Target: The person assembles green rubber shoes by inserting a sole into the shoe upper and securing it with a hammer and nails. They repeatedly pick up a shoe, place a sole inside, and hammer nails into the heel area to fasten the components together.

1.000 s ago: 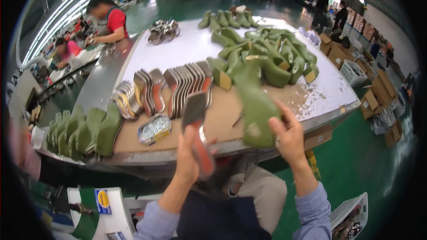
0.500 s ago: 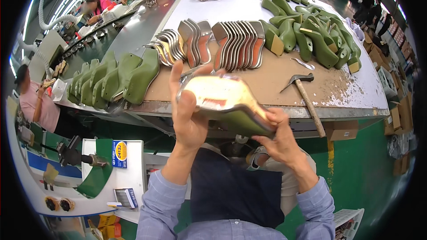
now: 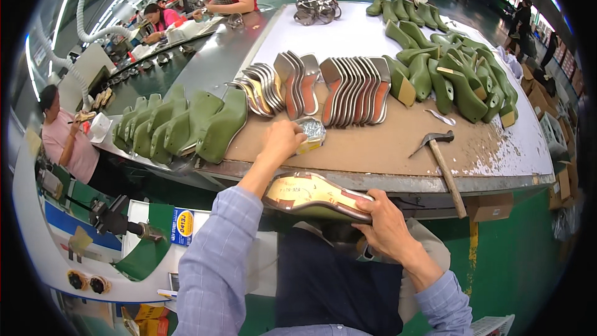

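My right hand (image 3: 387, 227) grips one end of a green shoe last (image 3: 311, 213), sole side up. A pale insole (image 3: 305, 191) with a dark rim lies along its sole. The last is held just off the table's front edge. My left hand (image 3: 283, 141) reaches forward over that edge, its fingers bunched together at the side of a small open box (image 3: 312, 132) full of shiny metal bits, perhaps tacks. The fingertips are partly hidden, so what they pinch cannot be made out.
Curved insoles (image 3: 354, 92) stand in rows behind the box. Green lasts line the left (image 3: 221, 126) and pile up at the right (image 3: 466, 81). A hammer (image 3: 444, 171) overhangs the front edge, near a small metal tool (image 3: 440, 117). A machine (image 3: 134, 274) stands lower left; co-workers sit beyond.
My left hand has let go of the last and moved forward to the small box. My right hand still holds the last, now lower and more level. The view has shifted slightly.
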